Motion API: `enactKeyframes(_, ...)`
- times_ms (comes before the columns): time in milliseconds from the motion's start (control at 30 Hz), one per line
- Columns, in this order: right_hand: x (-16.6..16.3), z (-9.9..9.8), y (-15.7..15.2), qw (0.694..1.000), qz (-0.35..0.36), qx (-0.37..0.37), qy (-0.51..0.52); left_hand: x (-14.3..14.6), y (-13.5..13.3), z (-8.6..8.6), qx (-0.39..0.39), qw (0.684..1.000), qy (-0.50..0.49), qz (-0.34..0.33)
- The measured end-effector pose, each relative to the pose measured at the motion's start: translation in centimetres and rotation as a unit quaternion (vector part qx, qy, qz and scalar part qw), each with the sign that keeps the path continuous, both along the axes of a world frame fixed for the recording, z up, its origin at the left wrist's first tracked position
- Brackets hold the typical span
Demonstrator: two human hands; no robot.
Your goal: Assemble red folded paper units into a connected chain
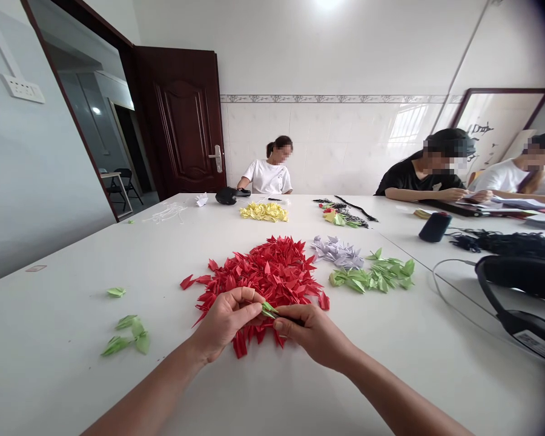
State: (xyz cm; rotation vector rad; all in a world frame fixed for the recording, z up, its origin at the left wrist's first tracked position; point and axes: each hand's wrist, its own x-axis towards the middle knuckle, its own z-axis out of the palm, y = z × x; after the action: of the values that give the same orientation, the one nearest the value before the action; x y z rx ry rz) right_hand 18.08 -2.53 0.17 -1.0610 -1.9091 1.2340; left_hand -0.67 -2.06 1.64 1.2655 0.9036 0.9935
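Observation:
Both my hands meet over the near edge of a big pile of red folded paper pieces on the white table. My left hand is closed, pinching a small green folded paper piece between thumb and fingers. My right hand is closed too, gripping the same green piece from the right, with a thin dark stick under its fingers.
Green folded pieces and lilac ones lie right of the red pile, yellow ones further back, loose green ones at the left. Black headphones and a dark case sit right. Three people sit along the far and right sides.

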Motion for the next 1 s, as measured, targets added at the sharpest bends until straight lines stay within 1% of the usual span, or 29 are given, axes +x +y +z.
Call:
enactKeyframes(433, 0.14, 0.16, 0.11, 0.999, 0.011, 0.036, -0.006, 0.06, -0.13, -0.03, -0.008, 1.000, -0.001, 0.005)
enactKeyframes(733, 0.24, 0.30, 0.06, 0.999, 0.008, 0.049, -0.017, -0.19, 0.09, -0.51, 0.008, 1.000, 0.012, 0.003)
enactKeyframes(1000, 0.32, 0.37, 0.17, 0.998, 0.003, 0.059, -0.023, -0.10, 0.05, -0.04, 0.002, 1.000, 0.013, 0.019)
